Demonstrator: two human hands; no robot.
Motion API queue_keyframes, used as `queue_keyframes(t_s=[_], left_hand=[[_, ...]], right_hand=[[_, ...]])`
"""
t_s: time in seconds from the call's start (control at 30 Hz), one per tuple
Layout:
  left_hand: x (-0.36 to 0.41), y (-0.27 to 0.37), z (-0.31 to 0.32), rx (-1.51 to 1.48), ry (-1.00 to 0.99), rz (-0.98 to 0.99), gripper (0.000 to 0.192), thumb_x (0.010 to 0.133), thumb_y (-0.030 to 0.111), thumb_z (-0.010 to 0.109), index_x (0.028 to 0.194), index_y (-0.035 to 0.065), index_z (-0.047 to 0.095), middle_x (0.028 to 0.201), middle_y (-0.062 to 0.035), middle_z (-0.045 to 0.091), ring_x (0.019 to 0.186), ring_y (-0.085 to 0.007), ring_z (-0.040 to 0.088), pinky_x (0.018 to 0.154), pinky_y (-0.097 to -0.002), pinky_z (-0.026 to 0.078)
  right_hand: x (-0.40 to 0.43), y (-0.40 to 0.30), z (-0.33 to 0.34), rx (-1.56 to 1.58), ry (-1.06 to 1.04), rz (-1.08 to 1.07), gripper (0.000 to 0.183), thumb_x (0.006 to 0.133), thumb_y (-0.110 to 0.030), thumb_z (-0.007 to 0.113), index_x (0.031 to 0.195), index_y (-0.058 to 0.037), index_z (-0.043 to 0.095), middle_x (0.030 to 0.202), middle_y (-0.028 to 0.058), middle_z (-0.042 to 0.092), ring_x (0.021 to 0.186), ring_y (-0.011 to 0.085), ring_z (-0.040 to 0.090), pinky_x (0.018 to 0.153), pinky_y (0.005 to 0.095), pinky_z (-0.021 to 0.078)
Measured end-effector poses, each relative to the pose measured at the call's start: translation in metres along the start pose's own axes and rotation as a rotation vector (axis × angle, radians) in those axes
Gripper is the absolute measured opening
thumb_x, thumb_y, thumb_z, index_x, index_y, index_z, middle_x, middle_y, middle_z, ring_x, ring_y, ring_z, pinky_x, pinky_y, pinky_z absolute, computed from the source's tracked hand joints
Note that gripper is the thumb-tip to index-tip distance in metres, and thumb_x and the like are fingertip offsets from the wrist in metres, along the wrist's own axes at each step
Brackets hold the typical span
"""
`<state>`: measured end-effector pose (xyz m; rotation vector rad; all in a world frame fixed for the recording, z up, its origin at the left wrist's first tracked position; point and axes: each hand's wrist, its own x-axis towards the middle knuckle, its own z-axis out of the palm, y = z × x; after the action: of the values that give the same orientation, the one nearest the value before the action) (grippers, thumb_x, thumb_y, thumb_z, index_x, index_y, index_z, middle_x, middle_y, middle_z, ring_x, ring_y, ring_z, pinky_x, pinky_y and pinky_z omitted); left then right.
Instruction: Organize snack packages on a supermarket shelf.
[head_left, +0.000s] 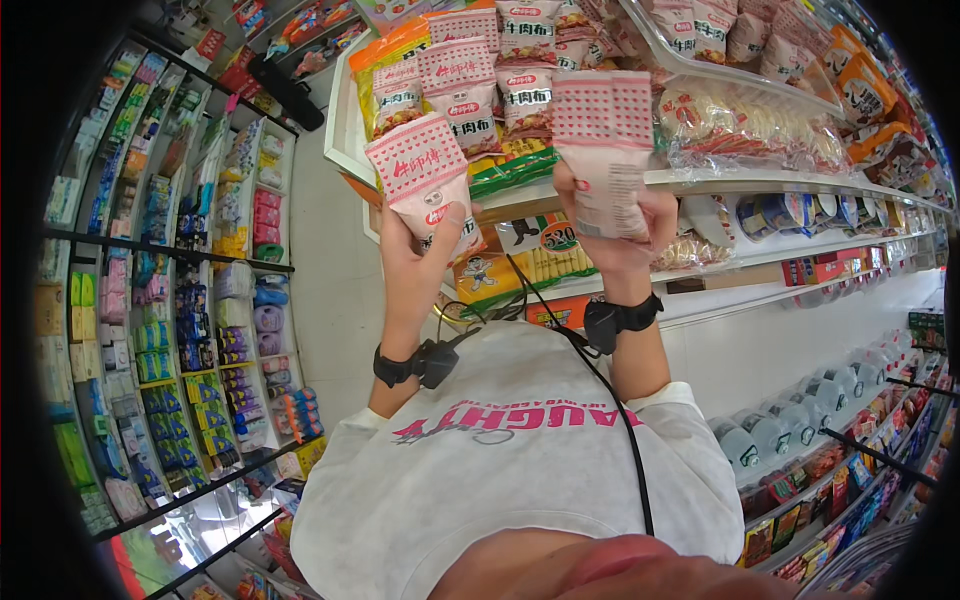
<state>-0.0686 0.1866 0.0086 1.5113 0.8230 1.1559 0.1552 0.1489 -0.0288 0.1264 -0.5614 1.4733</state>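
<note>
My left hand (424, 244) grips a small pink-and-white snack packet (420, 169) with a heart-patterned top band, its printed front facing up. In my right hand (630, 232), slightly blurred, is another pink snack packet (604, 142), back side showing with a seam and a printed code. Both packets are held over the front edge of a white display shelf (675, 177). Just beyond them, similar pink packets (525, 97) stand in rows on the shelf. Yellow-and-green snack bags (514, 169) lie under these packets.
A clear plastic bin (757, 79) of pink packets sits at upper right, above wrapped round crackers (750, 127). Lower shelves hold more goods. Black cables (592, 341) hang across my shirt. Stocked shelves (172, 285) line the left, beyond the floor aisle (337, 315). Large water bottles (787, 427) stand at right.
</note>
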Motion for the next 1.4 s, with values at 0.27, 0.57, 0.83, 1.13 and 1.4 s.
queue_keyframes(t_s=[0.27,0.57,0.83,1.13,1.4], left_hand=[[-0.002,-0.016,0.011,-0.543,0.045,-0.025,0.049,0.097,0.02,0.068,0.135,0.0017,0.044,0.13,-0.0111,0.056,0.116,-0.0134,0.057,0.097,-0.0314,0.049],[-0.002,-0.009,-0.005,-0.445,0.107,-0.092,0.058,0.088,0.01,0.073,0.138,0.0018,0.043,0.128,-0.0105,0.057,0.114,-0.0179,0.06,0.096,-0.0338,0.052],[-0.002,-0.014,-0.034,-0.432,0.331,-0.013,0.048,0.089,0.006,0.07,0.13,0.0002,0.046,0.121,-0.0118,0.06,0.104,-0.0175,0.064,0.091,-0.0334,0.055],[-0.005,-0.014,-0.031,-0.401,0.379,0.014,0.045,0.089,0.007,0.072,0.126,-0.0004,0.048,0.118,-0.0115,0.061,0.102,-0.0157,0.064,0.087,-0.0317,0.055],[-0.01,-0.016,-0.033,-0.349,0.432,0.02,0.048,0.088,0.008,0.073,0.127,-0.0006,0.046,0.116,-0.0112,0.061,0.101,-0.0152,0.064,0.086,-0.0312,0.056]], right_hand=[[0.014,0.062,0.024,-1.622,-0.16,-0.33,0.07,0.093,-0.019,0.06,0.151,0.0017,0.027,0.159,0.0307,0.021,0.147,0.0459,0.025,0.119,0.0491,0.0227],[0.014,0.073,0.057,-1.619,-0.386,-0.209,0.079,0.088,-0.018,0.056,0.153,0.0072,0.02,0.16,0.0307,0.019,0.15,0.044,0.018,0.122,0.0515,0.0126],[0.042,0.072,0.035,-1.526,-0.153,-0.247,0.064,0.091,-0.01,0.063,0.147,0.0036,0.036,0.15,0.0266,0.039,0.141,0.0403,0.037,0.117,0.046,0.0274],[0.093,0.093,0.002,-2.145,0.165,-0.551,0.07,0.081,-0.008,0.074,0.143,0.0002,0.042,0.151,0.0264,0.033,0.139,0.0468,0.032,0.114,0.0488,0.032],[0.069,0.056,0.016,-0.887,0.131,-0.243,0.067,0.082,0.003,0.065,0.144,0.0035,0.04,0.145,0.0191,0.046,0.133,0.0335,0.049,0.114,0.0464,0.0345]])
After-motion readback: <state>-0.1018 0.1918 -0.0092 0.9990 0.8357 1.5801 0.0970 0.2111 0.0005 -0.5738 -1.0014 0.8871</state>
